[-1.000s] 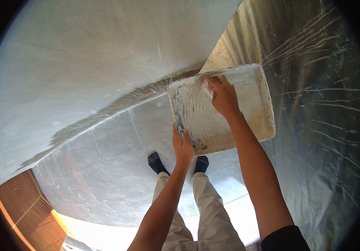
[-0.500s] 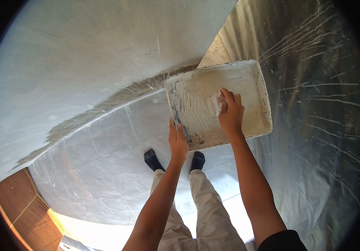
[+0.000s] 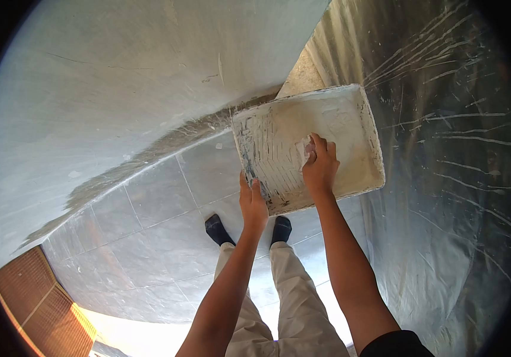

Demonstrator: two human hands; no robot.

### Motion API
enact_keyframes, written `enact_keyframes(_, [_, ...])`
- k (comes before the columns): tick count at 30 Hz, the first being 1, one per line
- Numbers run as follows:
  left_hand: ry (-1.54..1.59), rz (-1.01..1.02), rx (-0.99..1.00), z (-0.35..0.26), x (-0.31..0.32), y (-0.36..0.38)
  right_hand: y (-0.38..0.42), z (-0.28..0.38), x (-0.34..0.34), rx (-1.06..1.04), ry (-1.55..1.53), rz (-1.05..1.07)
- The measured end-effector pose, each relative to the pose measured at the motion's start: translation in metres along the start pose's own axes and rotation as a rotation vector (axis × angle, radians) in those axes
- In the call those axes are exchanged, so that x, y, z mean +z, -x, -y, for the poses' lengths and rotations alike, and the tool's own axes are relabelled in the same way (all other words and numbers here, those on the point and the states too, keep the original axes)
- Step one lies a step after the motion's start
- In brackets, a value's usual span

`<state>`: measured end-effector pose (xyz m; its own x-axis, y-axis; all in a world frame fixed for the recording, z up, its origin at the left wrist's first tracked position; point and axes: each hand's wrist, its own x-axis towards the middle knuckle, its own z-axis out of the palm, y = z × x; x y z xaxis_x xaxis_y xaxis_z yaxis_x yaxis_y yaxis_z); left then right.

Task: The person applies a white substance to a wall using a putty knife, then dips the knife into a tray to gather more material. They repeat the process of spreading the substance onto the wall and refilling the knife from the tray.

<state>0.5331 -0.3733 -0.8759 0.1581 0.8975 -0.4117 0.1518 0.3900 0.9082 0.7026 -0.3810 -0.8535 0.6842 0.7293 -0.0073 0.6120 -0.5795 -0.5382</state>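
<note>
The left hand [image 3: 252,202] is gripping the near-left edge of the paint tray [image 3: 350,119], holding it up above the tiled floor [image 3: 148,232]. The right hand [image 3: 319,166], clenched on a small whitish wad, is wiping the tray's ribbed slope; a judgement: the next stroke needs firm pressure, tray steady.

Arms: both bare from the wrists to above the elbows, long and lean.
Sleeve [image 3: 395,345]: a short black one shows on the right upper arm, at the frame's lower edge.
Left hand [image 3: 252,205]: ungloved; no ring, watch or band visible.
Right hand [image 3: 321,166]: ungloved too, its fingers dusted with pale smears.
Trousers [image 3: 294,303]: light beige, loose, creased along the legs.
Socks [image 3: 215,229]: dark navy, one on each foot; no shoes.
</note>
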Motion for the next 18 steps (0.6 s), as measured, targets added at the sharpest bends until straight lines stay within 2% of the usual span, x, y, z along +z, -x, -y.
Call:
enact_keyframes(3, [0.005,-0.037,-0.028,0.01,0.0,-0.003,0.007,0.007,0.003,0.047,0.01,-0.004])
enact_keyframes(6, [0.139,0.032,-0.061,0.018,-0.002,-0.006,0.008,0.018,0.007,0.07,0.064,-0.015])
enact_keyframes(8, [0.007,-0.017,-0.061,-0.001,0.0,0.0,0.011,0.016,0.009,0.092,0.076,-0.014])
enact_keyframes(11, [0.049,-0.042,-0.021,0.008,0.004,0.0,0.012,0.009,0.015,0.086,-0.029,-0.038])
enact_keyframes(13, [-0.001,-0.05,0.002,0.009,0.006,0.0,0.021,0.028,0.023,-0.014,0.031,-0.01])
enact_keyframes(15, [-0.056,-0.057,0.025,0.01,0.003,0.0,0.027,0.043,0.032,-0.002,0.037,0.054])
enact_keyframes(17, [0.193,0.044,-0.111,0.009,-0.002,-0.003,0.031,0.045,0.04,-0.058,-0.051,0.119])
enact_keyframes(18, [0.191,0.044,-0.111,0.01,-0.003,-0.003,0.032,0.045,0.036,-0.051,-0.104,0.096])
